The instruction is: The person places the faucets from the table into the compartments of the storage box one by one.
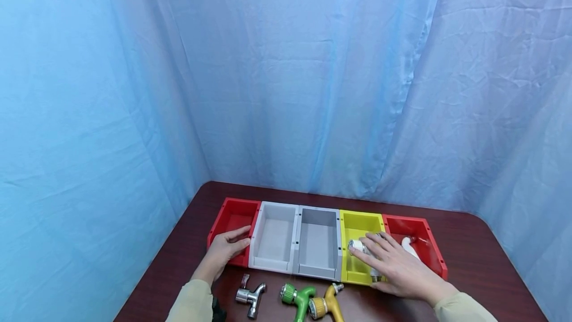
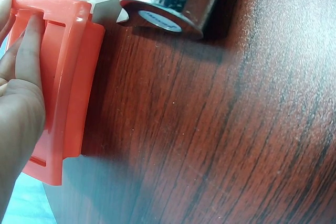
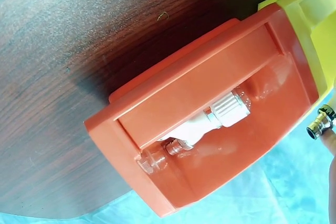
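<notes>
My right hand [image 1: 399, 270] is over the yellow bin [image 1: 363, 218], its fingers around a tap with a white knob [image 1: 356, 246]. The tap's metal threaded end [image 3: 318, 124] shows beside a fingertip in the right wrist view; the hand hides much of its body. On the left, my left hand [image 1: 222, 252] reaches over the front of a red bin [image 1: 222, 219], with extended fingers [image 2: 30, 51] against its inside. Just in front of the bins lie a chrome tap [image 1: 250, 297], a green tap [image 1: 300, 298] and a yellow-orange tap [image 1: 329, 306].
Between the left red bin and the yellow one stand a white bin [image 1: 273, 232] and a grey bin [image 1: 318, 237], all joined in a row. A second red bin [image 1: 426, 242] at the right end holds a white tap [image 3: 226, 111]. Blue curtains [image 1: 290, 88] surround the dark wooden table [image 1: 482, 262].
</notes>
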A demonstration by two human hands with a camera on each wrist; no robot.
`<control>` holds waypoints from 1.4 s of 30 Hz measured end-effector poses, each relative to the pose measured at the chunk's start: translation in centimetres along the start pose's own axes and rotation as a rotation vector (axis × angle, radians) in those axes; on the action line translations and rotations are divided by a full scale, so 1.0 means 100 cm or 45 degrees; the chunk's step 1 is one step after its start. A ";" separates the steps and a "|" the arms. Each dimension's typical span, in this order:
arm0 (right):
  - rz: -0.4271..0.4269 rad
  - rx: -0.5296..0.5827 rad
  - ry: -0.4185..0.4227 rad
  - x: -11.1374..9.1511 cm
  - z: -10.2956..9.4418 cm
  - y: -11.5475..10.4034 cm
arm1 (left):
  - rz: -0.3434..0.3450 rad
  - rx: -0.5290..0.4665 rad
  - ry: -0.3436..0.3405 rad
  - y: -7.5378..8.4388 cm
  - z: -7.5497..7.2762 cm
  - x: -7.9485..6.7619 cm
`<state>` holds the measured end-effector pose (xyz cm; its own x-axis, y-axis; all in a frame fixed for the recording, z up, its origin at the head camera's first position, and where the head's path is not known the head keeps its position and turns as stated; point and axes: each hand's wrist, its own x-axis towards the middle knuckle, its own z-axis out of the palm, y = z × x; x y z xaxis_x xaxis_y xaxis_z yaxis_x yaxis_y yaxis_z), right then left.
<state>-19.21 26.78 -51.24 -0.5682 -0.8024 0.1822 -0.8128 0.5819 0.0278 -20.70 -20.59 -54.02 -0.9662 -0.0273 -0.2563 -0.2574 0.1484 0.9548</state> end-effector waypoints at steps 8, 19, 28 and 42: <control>-0.011 0.007 -0.002 0.002 0.004 0.004 | -0.002 -0.003 -0.001 0.001 0.000 0.000; 0.000 -0.001 0.001 0.006 0.009 0.009 | -0.012 0.002 0.015 -0.002 0.000 0.002; 0.023 -0.015 -0.020 0.010 0.010 0.012 | -0.012 0.007 0.022 -0.003 0.000 0.003; 0.029 0.042 -0.082 0.015 0.006 0.015 | -0.005 0.008 0.013 -0.003 0.000 0.002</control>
<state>-21.35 26.34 -51.52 -0.5932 -0.7963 0.1187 -0.8025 0.5966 -0.0081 -20.77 -20.69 -54.38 -0.9653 -0.0379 -0.2585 -0.2613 0.1547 0.9528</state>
